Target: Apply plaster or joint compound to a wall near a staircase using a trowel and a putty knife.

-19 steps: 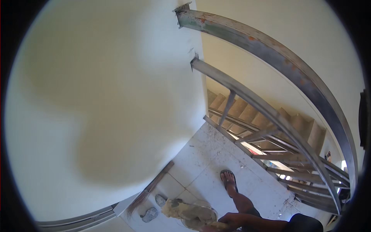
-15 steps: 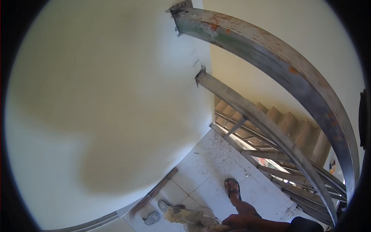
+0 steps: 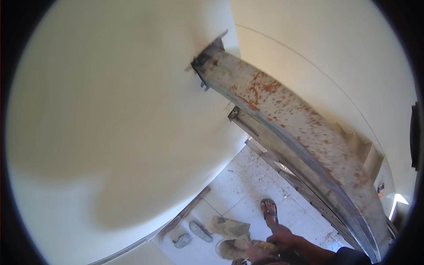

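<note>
At the lower edge, my right hand (image 3: 282, 240) is closed around something yellowish and stained, mostly hidden by the fingers. Beside it, a blurred pinkish shape (image 3: 256, 251) may be my left hand, but its fingers cannot be made out. Just left of the hands is a flat, beige, stained piece (image 3: 229, 226), and below it a pale, round-rimmed thing (image 3: 229, 249) that looks like a container. A metal handrail (image 3: 282, 104) with rust-coloured spots runs from the wall down past my right side, apart from my hands.
A lower rail (image 3: 254, 126) and stair steps (image 3: 360, 148) lie beyond the handrail. On the littered white tile floor (image 3: 229, 190) are two grey slippers (image 3: 200, 231) and a broom (image 3: 187, 212) along the cream wall (image 3: 110, 110). My sandalled foot (image 3: 268, 210) stands below.
The view has shifted, so the handrail appears lower and broader, its spotted top face showing more. My right hand and the beige piece appear higher and farther right in the picture.
</note>
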`<state>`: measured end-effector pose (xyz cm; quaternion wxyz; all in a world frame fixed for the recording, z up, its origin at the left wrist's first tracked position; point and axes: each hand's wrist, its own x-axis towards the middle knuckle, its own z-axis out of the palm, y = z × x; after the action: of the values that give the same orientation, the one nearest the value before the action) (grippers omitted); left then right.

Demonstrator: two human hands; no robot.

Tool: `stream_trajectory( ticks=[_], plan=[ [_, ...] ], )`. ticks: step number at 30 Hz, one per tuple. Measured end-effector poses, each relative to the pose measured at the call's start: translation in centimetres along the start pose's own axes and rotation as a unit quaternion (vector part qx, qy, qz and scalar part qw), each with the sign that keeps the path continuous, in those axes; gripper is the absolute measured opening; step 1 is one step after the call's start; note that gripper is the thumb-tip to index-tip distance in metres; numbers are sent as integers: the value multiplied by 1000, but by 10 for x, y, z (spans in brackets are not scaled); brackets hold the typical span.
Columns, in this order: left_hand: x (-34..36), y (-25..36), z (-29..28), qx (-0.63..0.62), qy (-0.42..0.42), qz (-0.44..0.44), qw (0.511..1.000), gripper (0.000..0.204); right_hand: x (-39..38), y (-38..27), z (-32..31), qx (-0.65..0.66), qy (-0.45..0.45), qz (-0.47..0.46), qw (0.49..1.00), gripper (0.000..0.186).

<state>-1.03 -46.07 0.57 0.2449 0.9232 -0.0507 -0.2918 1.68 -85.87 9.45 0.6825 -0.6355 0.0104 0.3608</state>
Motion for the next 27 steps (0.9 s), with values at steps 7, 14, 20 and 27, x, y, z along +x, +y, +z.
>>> stream_trajectory(
  ticks=[7, 14, 20, 27],
  plan=[
    [-23, 159, -103, -159, 127, 8, 979, 29, -23, -45, 10, -155, 162, -68, 972, 44],
    [-7, 342, -207, -114, 80, 107, 984, 27, -58, -146, 23, -119, 172, -51, 977, 41],
    [-12, 392, -258, -329, 66, 82, 938, 28, -65, -232, 22, -174, 237, -169, 941, 38],
    [-22, 431, -316, -323, 143, 173, 920, 20, -88, -324, 26, -240, 223, -158, 931, 35]
  ],
)
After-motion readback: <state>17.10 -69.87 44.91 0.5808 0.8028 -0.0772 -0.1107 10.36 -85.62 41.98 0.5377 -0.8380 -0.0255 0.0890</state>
